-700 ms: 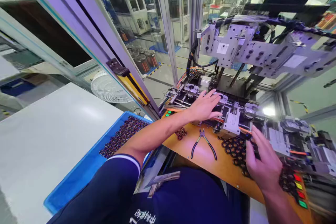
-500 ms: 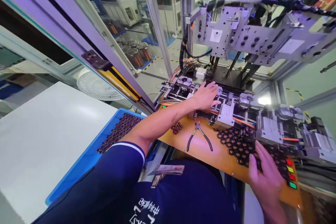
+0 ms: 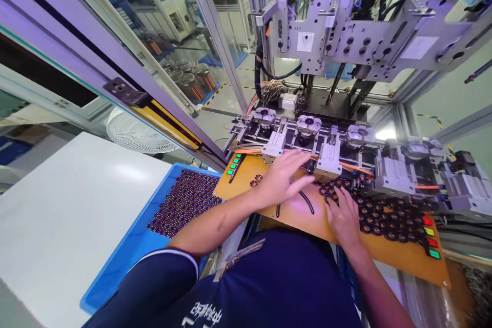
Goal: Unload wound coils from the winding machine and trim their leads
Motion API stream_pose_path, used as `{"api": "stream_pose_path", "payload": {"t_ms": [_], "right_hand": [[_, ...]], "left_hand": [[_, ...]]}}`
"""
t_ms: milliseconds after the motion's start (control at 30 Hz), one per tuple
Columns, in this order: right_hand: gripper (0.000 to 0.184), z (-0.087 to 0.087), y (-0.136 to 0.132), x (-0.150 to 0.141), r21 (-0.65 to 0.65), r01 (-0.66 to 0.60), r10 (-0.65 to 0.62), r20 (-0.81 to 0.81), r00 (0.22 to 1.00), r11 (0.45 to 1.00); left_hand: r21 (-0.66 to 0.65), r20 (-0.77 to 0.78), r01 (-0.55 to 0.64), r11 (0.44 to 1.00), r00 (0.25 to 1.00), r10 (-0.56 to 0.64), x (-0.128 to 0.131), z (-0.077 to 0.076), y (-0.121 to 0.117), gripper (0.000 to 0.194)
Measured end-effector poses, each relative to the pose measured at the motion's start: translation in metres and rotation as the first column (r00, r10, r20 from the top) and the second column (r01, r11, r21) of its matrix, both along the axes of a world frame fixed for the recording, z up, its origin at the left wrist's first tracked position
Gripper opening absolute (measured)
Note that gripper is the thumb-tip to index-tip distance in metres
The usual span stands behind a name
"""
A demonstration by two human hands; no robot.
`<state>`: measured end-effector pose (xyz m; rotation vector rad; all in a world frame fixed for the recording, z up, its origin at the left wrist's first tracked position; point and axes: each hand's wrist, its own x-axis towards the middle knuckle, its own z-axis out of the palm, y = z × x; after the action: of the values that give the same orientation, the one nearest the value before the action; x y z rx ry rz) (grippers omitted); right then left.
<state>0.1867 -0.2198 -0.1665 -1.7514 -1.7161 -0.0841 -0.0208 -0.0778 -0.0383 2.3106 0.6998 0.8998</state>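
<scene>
My left hand (image 3: 286, 177), fingers stretched and thumb apart, hovers above the orange panel (image 3: 265, 205) with nothing visible in it. Beneath it lie the cutting pliers (image 3: 307, 202); only parts of their dark handles show. My right hand (image 3: 343, 215) reaches to the left end of a spread of small dark ring-shaped coil parts (image 3: 378, 215). Its fingertips touch rings there, with fingers and thumb slightly apart. A few reddish rings (image 3: 255, 181) lie left of my left hand. Behind the panel stands a row of machine fixtures, including a round clamp (image 3: 308, 125).
A blue tray (image 3: 115, 261) of many small rings lies at left, beside a white tabletop (image 3: 69, 200). Metal plates (image 3: 342, 36) with cables hang above the fixtures. Green buttons (image 3: 232, 166) and coloured buttons (image 3: 431, 242) sit at the panel's ends. A white fan (image 3: 134, 130) stands behind the tray.
My left hand has come back from the fixtures toward me, now over the pliers. My right hand has moved left onto the rings. The view has shifted slightly.
</scene>
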Motion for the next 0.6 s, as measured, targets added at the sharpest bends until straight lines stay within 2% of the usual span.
{"api": "stream_pose_path", "payload": {"t_ms": [67,167,300,367,467,600], "right_hand": [[0.019,0.013,0.001,-0.006,0.017,-0.04,0.041,-0.065,0.997,0.999],[0.012,0.044,-0.002,-0.024,0.078,-0.128,0.142,-0.199,0.97,0.989],[0.007,0.089,-0.005,-0.049,0.159,-0.209,0.257,-0.398,0.88,0.965],[0.01,0.102,-0.002,-0.056,0.182,-0.244,0.304,-0.529,0.793,0.953],[0.013,0.108,0.004,-0.063,0.147,-0.308,0.323,-0.679,0.659,0.94],[0.013,0.113,0.011,-0.065,0.089,-0.35,0.299,-0.733,0.611,0.933]], "left_hand": [[-0.155,0.026,0.015,0.988,1.0,-0.011,-0.014,-0.012,-0.027,0.045],[-0.275,0.034,0.069,0.959,0.998,-0.062,-0.021,-0.022,-0.053,0.041],[-0.372,0.116,0.158,0.915,0.986,-0.123,-0.015,-0.019,-0.065,0.037],[-0.371,0.156,0.136,0.919,0.984,-0.083,-0.015,-0.015,-0.065,0.036],[-0.316,0.206,0.094,0.944,0.978,-0.029,-0.018,-0.01,-0.062,0.036],[-0.205,0.232,0.062,0.977,0.973,-0.013,-0.021,-0.01,-0.056,0.032]]}}
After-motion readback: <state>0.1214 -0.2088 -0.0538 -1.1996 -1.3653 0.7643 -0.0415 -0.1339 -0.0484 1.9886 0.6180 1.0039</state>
